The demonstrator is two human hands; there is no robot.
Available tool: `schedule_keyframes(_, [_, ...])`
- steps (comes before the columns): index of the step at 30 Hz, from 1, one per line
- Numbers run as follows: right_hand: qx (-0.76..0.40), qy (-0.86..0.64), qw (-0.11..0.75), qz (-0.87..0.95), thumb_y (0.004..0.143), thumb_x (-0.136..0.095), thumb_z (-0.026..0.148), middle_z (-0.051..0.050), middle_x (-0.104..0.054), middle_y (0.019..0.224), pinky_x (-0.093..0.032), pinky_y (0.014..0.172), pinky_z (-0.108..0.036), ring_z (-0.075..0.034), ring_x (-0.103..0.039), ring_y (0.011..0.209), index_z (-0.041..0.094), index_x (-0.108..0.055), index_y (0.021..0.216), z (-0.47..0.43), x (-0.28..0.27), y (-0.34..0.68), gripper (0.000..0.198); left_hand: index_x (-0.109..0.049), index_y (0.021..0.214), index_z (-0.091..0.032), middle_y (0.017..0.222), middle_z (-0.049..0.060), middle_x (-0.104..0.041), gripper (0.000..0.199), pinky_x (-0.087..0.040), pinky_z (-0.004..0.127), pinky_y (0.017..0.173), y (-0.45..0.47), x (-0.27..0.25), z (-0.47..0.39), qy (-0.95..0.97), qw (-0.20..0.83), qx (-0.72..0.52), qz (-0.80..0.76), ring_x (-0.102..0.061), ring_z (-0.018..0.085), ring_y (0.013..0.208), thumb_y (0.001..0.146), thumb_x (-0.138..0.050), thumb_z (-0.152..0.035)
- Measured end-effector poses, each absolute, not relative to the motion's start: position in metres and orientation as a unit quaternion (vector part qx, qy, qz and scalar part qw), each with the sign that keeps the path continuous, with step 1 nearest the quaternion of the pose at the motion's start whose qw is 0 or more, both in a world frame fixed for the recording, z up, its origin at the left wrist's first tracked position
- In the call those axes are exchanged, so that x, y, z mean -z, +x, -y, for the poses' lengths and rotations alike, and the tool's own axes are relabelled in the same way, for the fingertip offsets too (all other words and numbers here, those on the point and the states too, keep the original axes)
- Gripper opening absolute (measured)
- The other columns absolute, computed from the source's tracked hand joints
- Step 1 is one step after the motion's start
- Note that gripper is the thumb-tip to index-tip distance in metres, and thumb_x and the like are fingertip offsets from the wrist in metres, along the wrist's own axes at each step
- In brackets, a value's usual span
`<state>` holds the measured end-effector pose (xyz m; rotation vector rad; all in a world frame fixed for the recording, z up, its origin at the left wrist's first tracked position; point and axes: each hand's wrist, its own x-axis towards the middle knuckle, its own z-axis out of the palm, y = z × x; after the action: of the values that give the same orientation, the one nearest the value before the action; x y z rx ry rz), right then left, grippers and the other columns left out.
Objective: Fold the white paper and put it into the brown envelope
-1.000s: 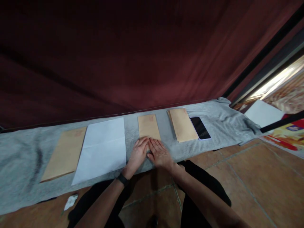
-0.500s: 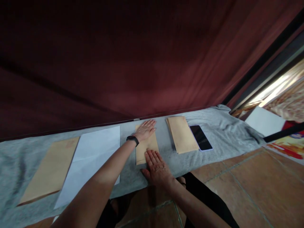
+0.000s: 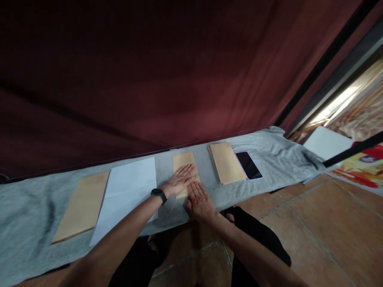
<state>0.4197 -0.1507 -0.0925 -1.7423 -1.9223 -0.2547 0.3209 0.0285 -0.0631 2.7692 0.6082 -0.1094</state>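
A small brown envelope (image 3: 183, 160) lies on a grey cloth (image 3: 26, 207) spread over the floor. My left hand (image 3: 178, 181), with a black band at the wrist, rests flat across the envelope's middle, fingers together and pointing right. My right hand (image 3: 200, 201) lies flat, palm down, at the envelope's near end, partly on the cloth. Neither hand grips anything; both press down with fingers stretched out. The near part of the envelope is hidden under them.
To the left lie a white sheet of paper (image 3: 128, 185) and a large brown envelope (image 3: 83, 205). To the right lie a stack of brown envelopes (image 3: 224, 162) and a black phone (image 3: 248, 165). A dark red curtain hangs behind; tiled floor in front.
My left hand slid back from the far end of the small envelope to its middle. My right hand stayed at the near end. The view shifted slightly.
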Motion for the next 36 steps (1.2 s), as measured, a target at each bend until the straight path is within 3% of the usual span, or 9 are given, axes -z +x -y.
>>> schedule_keyframes(3, [0.108, -0.653, 0.264, 0.702, 0.097, -0.048, 0.028, -0.021, -0.057, 0.144, -0.037, 0.12, -0.048, -0.029, -0.046, 0.141, 0.001, -0.052, 0.14, 0.153, 0.095, 0.418, 0.051, -0.017, 0.161, -0.016, 0.168, 0.008, -0.017, 0.067, -0.009, 0.036, 0.127, 0.307, 0.059, -0.002, 0.961, 0.164, 0.03, -0.222, -0.011, 0.016, 0.156, 0.105, -0.013, -0.052])
schedule_keyframes(14, [0.02, -0.675, 0.196, 0.711, 0.102, -0.041, 0.026, -0.017, -0.043, 0.156, -0.029, 0.123, -0.045, -0.025, -0.038, 0.147, 0.005, -0.044, 0.15, 0.161, 0.08, 0.441, 0.052, -0.018, 0.161, -0.016, 0.167, 0.014, -0.02, 0.074, -0.019, 0.044, 0.126, 0.267, 0.061, 0.085, 0.955, 0.122, -0.024, -0.269, -0.016, 0.023, 0.155, 0.102, -0.028, -0.06])
schedule_keyframes(18, [-0.005, -0.675, 0.202, 0.709, 0.106, -0.033, 0.033, -0.015, -0.037, 0.16, -0.024, 0.125, -0.046, -0.024, -0.033, 0.15, 0.007, -0.039, 0.153, 0.16, 0.069, 0.444, 0.054, -0.022, 0.159, -0.011, 0.165, 0.017, -0.024, 0.079, -0.02, 0.046, 0.126, 0.266, 0.06, 0.095, 0.949, 0.114, -0.047, -0.29, -0.019, 0.026, 0.155, 0.1, -0.03, -0.063])
schedule_keyframes(23, [-0.062, -0.636, 0.183, 0.747, 0.108, -0.029, 0.043, -0.01, -0.039, 0.16, -0.031, 0.123, -0.04, -0.019, -0.033, 0.15, 0.013, -0.035, 0.156, 0.162, 0.068, 0.44, 0.057, -0.021, 0.16, -0.012, 0.164, 0.017, -0.028, 0.078, -0.022, 0.045, 0.125, 0.261, 0.058, 0.092, 0.95, 0.126, -0.061, -0.28, -0.023, 0.025, 0.154, 0.1, -0.032, -0.062])
schedule_keyframes(29, [0.005, -0.633, 0.185, 0.752, 0.103, -0.045, 0.045, -0.016, -0.035, 0.161, -0.029, 0.124, -0.047, -0.026, -0.032, 0.15, 0.009, -0.033, 0.156, 0.17, 0.076, 0.45, 0.065, -0.026, 0.158, -0.013, 0.164, 0.017, -0.028, 0.076, -0.025, 0.046, 0.125, 0.244, 0.058, 0.095, 0.949, 0.101, -0.079, -0.287, -0.023, 0.027, 0.153, 0.1, -0.034, -0.06])
schedule_keyframes(36, [0.026, -0.677, 0.187, 0.711, 0.103, -0.045, 0.043, -0.019, -0.037, 0.16, -0.029, 0.122, -0.052, -0.03, -0.032, 0.15, 0.008, -0.031, 0.157, 0.178, 0.074, 0.467, 0.066, -0.031, 0.155, -0.008, 0.161, 0.021, -0.032, 0.077, -0.029, 0.049, 0.123, 0.241, 0.061, 0.101, 0.939, 0.069, -0.099, -0.322, -0.027, 0.031, 0.152, 0.099, -0.04, -0.058])
